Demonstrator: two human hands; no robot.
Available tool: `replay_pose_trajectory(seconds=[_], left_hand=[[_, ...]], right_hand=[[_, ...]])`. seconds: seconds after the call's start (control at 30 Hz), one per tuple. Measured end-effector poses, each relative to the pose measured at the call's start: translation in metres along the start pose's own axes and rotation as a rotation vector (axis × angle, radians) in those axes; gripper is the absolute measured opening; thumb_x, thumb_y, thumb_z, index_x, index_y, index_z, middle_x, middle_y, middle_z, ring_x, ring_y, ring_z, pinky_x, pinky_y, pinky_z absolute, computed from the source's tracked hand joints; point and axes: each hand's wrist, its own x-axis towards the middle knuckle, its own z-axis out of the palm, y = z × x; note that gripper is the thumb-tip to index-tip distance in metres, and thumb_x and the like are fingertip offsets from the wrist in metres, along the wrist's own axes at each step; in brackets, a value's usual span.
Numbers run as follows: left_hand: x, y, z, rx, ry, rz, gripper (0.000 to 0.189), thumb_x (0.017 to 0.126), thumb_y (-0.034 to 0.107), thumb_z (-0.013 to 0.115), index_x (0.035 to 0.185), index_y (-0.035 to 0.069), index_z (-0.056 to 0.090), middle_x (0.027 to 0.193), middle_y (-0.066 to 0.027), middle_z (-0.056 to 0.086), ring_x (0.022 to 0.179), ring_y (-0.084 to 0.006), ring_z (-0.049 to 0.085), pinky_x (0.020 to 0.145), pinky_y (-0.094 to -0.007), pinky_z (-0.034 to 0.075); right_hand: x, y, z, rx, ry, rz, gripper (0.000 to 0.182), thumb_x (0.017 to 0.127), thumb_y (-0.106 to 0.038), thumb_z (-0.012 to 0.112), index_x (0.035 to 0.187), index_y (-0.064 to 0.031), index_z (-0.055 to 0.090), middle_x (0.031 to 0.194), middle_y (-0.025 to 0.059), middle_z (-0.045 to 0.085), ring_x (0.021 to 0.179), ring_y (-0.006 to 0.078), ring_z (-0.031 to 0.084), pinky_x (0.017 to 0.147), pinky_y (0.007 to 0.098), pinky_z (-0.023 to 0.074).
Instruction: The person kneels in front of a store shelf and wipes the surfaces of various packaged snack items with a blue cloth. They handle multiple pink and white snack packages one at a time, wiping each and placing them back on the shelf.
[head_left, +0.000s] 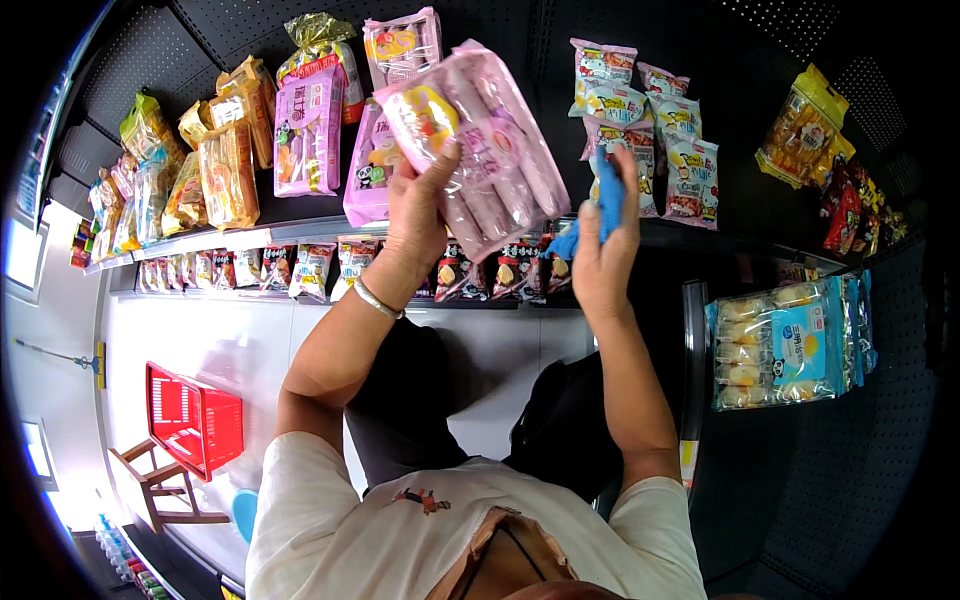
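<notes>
Above the front edge of a black shelf, my left hand (420, 202) grips a pink plastic pack of long rolls (499, 157) by its left side. The pack is tilted. Behind it, partly covered, leans a similar pink-purple pack (367, 169). My right hand (611, 240) is upright to the right of the held pack, with a folded blue cloth (611, 195) between thumb and fingers. Just beyond that hand stand small snack bags (619, 105) in two rows on the shelf.
Purple (307, 135) and yellow-brown bread packs (227, 176) stand at left, yellow bags (806, 127) at right. Blue cake packs (776, 345) lie on the right shelf. Snack bags line a lower shelf (457, 274). A red basket (221, 427) and a wooden stool (161, 480) are at left.
</notes>
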Motion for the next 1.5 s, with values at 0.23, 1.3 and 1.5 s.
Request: replay_pose_trajectory(seconds=[0.23,1.3,1.5], left_hand=[[-0.009,-0.015,0.009,-0.013,-0.009,-0.165,0.038,0.090,0.009,0.071,0.124,0.002,0.055,0.115,-0.0108,0.066,0.102,-0.0237,0.067,0.091,-0.0408,0.056],[-0.024,-0.047,0.005,0.166,-0.224,-0.264,0.038,0.089,-0.004,0.064,0.124,-0.002,0.051,0.113,-0.0131,0.065,0.099,-0.0200,0.067,0.087,-0.0355,0.057],[-0.032,-0.047,0.013,0.178,-0.264,-0.259,0.042,0.087,0.000,0.070,0.125,-0.002,0.052,0.115,-0.0120,0.066,0.103,-0.0186,0.066,0.093,-0.0349,0.054]], right_hand=[[-0.035,-0.009,0.039,-0.360,-0.348,-0.192,0.084,0.085,-0.026,0.071,0.152,0.0019,0.027,0.157,0.0231,0.031,0.146,0.0390,0.028,0.119,0.0539,0.0197],[-0.024,-0.005,0.025,-0.291,-0.294,-0.212,0.061,0.097,-0.038,0.056,0.147,-0.0051,0.043,0.152,0.0204,0.039,0.141,0.0381,0.037,0.116,0.0522,0.0253],[-0.009,0.016,0.013,-0.389,-0.216,-0.142,0.062,0.098,-0.039,0.056,0.147,-0.0033,0.043,0.156,0.0191,0.036,0.143,0.0378,0.034,0.117,0.0517,0.0233]])
